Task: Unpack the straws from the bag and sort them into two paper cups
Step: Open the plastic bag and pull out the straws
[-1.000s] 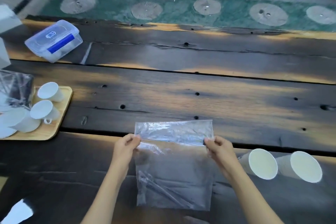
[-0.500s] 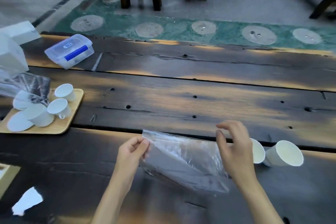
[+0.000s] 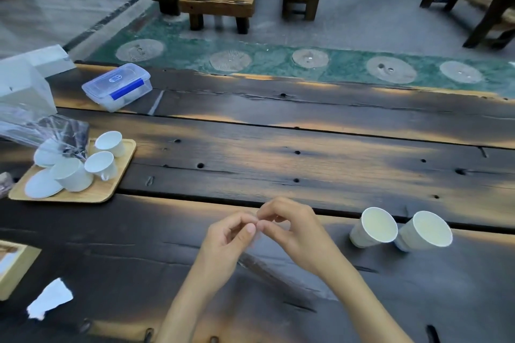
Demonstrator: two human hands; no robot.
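A clear plastic bag (image 3: 267, 270) hangs over the dark wooden table (image 3: 306, 164), between my forearms. It is thin and hard to make out. Dark lines inside it, near its top, look like straws (image 3: 252, 266). My left hand (image 3: 227, 245) and my right hand (image 3: 296, 230) meet fingertip to fingertip and both pinch the bag's top edge. Two white paper cups (image 3: 373, 228) (image 3: 423, 232) stand side by side, touching, on the table to the right of my right hand. Nothing shows inside them.
At the left, a wooden tray (image 3: 111, 189) carries white cups and saucers with crumpled clear plastic (image 3: 41, 128) over them. Behind it lie a lidded plastic box (image 3: 118, 86) and a white box (image 3: 22, 83). A paper scrap (image 3: 50, 299) lies near the front left.
My hands have come together from the bag's two corners and now pinch its top edge at one spot. The bag has gone from spread open to hanging narrow. The view has tilted up.
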